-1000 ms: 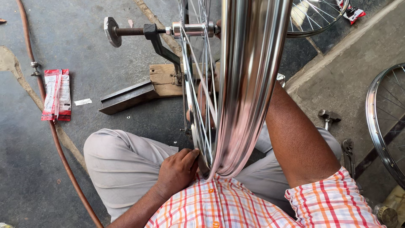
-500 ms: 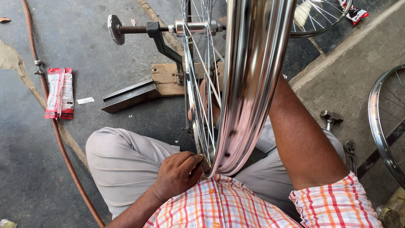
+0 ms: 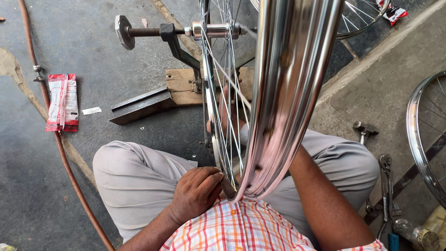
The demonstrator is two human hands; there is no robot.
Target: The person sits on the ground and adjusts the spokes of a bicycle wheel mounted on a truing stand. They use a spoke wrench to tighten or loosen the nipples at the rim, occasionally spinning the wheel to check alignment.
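A shiny chrome bicycle wheel rim [image 3: 288, 93] w/ thin spokes is held upright on a dark metal truing stand [image 3: 172, 39]. The left hand [image 3: 197, 193] is curled at its lower edge, fingers pinched at a spoke end. The right hand [image 3: 227, 114] is seen behind the spokes; grip can't be told. A red-white flat packet [image 3: 62, 102] lies well left of the rim, beside a brown hose [image 3: 55, 135].

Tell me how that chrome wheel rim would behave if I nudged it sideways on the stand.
The chrome wheel rim looks rigid, thin metal, so probably light for its size. It hangs on a hub axle in the stand, so a push would likely spin it rather than tip it. Its polished surface seems slippery; the left hand grips near the spokes instead.
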